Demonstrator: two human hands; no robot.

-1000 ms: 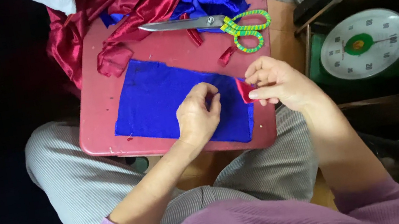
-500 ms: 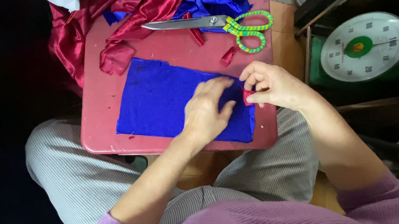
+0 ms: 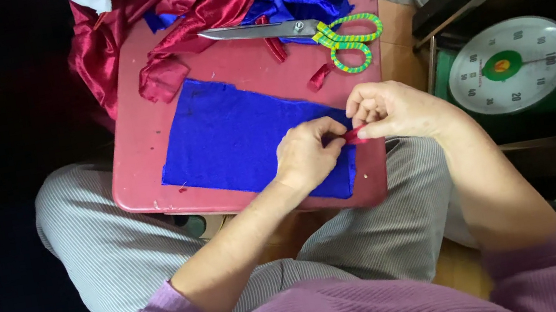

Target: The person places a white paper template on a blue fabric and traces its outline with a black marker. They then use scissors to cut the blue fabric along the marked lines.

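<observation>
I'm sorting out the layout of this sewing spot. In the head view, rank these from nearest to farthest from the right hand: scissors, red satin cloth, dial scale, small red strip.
1. small red strip: pinched at the right hand, touching it.
2. scissors: just beyond it on the table; handles nearest.
3. dial scale: off the table, to its right; close to the scissors' distance.
4. red satin cloth: far-left corner.

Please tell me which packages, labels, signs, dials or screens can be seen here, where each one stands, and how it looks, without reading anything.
Weighing scale dial: right of the red table, low on the floor side; round white face with dark markings, a green and orange centre, a thin pointer, set in a green body.
No packages, signs or screens show.
</observation>
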